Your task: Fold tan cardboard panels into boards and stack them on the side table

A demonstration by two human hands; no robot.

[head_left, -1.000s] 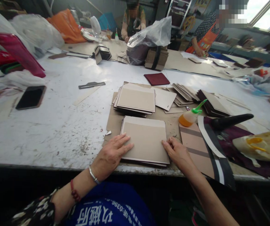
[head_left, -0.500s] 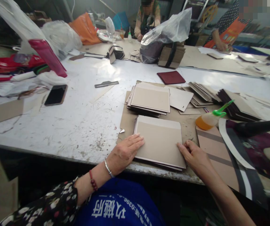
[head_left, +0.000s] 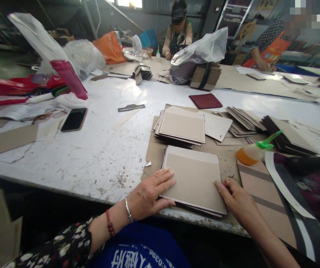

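The stack of beige panels (head_left: 193, 182) lies on the table (head_left: 101, 149) between both hands; the left hand (head_left: 153, 190) rests on its left edge, fingers extended, gripping nothing; the right hand (head_left: 236, 195), fingers curled, has its thumb at the right edge. Whether it pinches a panel, I cannot tell.

Cool, moderate daylight fills the scene; a small window (head_left: 129, 3) along the top burns out to white, while the background around it is dim; pale glare washes over the white counter (head_left: 98, 149) left of centre and glints off the clear plastic bag (head_left: 201, 50) in the upper middle; below the counter's front edge, shadow sinks to near-black; wide-angle stretch and soft blur mark the right edge; mosaic blocks cover the upper right corner.
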